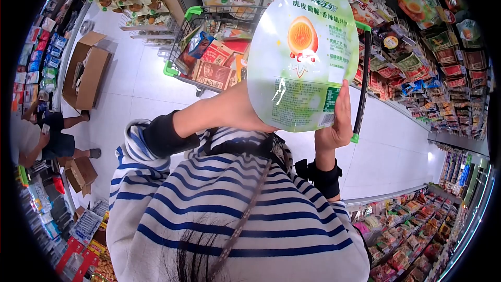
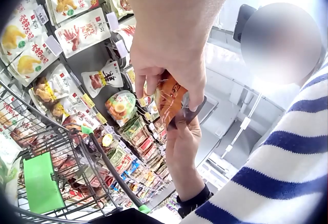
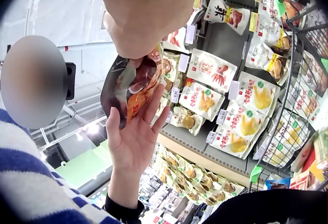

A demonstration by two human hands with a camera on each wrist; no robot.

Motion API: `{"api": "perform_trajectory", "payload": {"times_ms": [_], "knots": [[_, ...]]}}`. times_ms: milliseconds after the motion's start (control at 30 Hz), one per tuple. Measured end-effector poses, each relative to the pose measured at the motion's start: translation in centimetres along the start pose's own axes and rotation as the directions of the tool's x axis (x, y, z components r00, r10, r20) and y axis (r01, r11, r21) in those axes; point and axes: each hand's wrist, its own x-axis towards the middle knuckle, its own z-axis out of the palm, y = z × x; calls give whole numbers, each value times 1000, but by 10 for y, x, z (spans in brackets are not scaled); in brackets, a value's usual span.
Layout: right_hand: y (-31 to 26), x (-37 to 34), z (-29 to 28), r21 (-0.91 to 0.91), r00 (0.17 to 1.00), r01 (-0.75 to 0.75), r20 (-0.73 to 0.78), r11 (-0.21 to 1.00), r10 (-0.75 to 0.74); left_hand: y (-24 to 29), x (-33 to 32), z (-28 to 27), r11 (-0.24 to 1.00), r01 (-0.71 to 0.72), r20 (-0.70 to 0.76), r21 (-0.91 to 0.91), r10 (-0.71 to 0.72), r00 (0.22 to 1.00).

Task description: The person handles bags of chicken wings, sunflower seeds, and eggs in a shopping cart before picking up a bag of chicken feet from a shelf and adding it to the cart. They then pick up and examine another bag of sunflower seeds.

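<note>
Egg-shaped package [image 1: 302,57] upright between both hands at the cart [image 1: 194,11], right hand [image 1: 336,120] gripping its lower edge, left hand [image 3: 132,142] partly open, fingers spread, thumb opposite, holding it.

Hands [image 3: 132,144] hold orange-and-dark packet [image 3: 137,92]; white pouches [image 3: 211,69] on dark shelf [image 3: 219,41] beyond; wire cart [image 3: 292,75] at right edge.

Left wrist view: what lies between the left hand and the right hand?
A glossy orange and dark pack lies between the left hand and the right hand, touched by both; the left wrist view shows it.
</note>
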Motion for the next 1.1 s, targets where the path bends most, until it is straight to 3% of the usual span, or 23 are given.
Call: {"api": "perform_trajectory", "payload": {"times_ms": [133,433,533,833,933,1000,1033,1067,1100], "knots": [[-4,6,3,-45,996,12,-84,999,-15,3,0,-1,996,67,6,-58,-66,998],[-3,4,4,-50,997,8,-81,999,-12,3,1,0,999,-32,-30,34,33,999],[-3,3,3,-54,997,23,-79,998,-27,3,0,0,1000,26,-9,2,-26,1000],[-6,4,4,-34,997,-3,-79,999,1,4,-1,-1,999,28,7,28,-28,1000],[-1,0,4,30,992,-125,33,992,124,8,-2,-1,984,172,-13,-44,-172,985],[-5,2,8,298,948,-308,172,904,267,1,3,0,992,123,-182,-9,-123,976],[-9,11,9,463,866,-495,326,735,379,-3,6,1,995,99,-263,13,-92,961],[-8,12,13,556,827,-562,403,613,392,-4,12,7,990,6,-416,142,54,908],[-8,7,13,630,761,-646,480,432,437,1,18,6,950,-33,-351,311,147,925]]}}
